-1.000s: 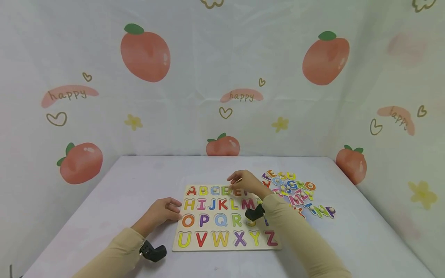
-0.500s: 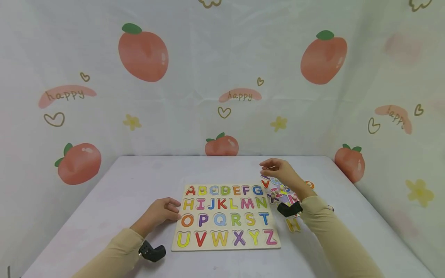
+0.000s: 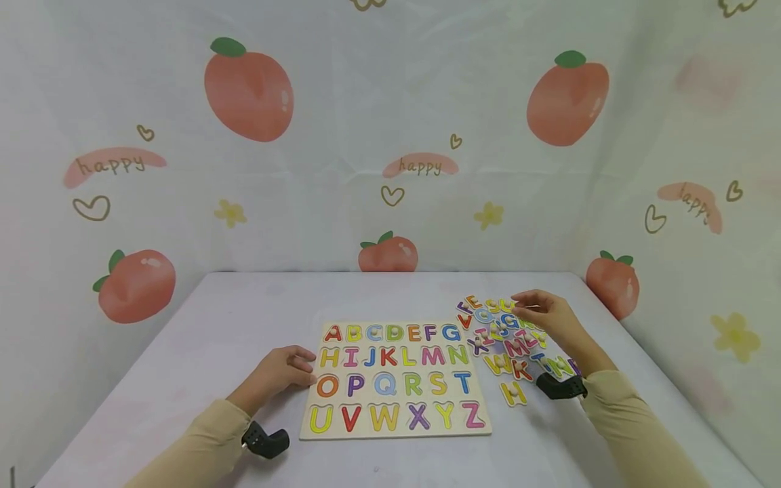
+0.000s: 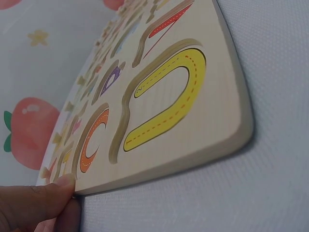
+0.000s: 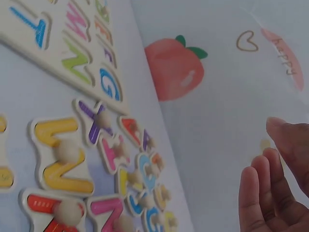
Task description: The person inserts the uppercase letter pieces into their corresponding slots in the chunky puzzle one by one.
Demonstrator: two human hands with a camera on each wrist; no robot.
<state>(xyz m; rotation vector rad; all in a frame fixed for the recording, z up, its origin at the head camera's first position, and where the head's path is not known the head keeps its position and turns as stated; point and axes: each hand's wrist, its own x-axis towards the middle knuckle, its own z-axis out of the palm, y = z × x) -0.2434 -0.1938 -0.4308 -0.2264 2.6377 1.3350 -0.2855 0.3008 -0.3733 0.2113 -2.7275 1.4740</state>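
A wooden alphabet puzzle board [image 3: 395, 401] lies flat on the table, with knobbed letters A, B, C and D seated in its top row. My left hand [image 3: 282, 371] rests at the board's left edge; in the left wrist view its thumb [image 4: 62, 186] touches the rim near the orange O slot. Over the back right of a heap of loose knobbed letters hovers my right hand [image 3: 547, 314], near the yellow U piece [image 3: 506, 306]. Nothing shows between its relaxed fingers in the right wrist view, where the W piece [image 5: 44, 175] and others lie below.
Loose letters spread right of the board, some overlapping. The H piece [image 3: 514, 394] lies nearest the front; the K piece [image 3: 521, 369] and X piece [image 3: 478, 345] are close by. A printed cloth backdrop [image 3: 329, 224] stands behind the white table [image 3: 262, 298].
My right hand has moved right, from above the board's top row to over the loose letters, uncovering the E, F and G slots. The left hand stays at the board's edge.
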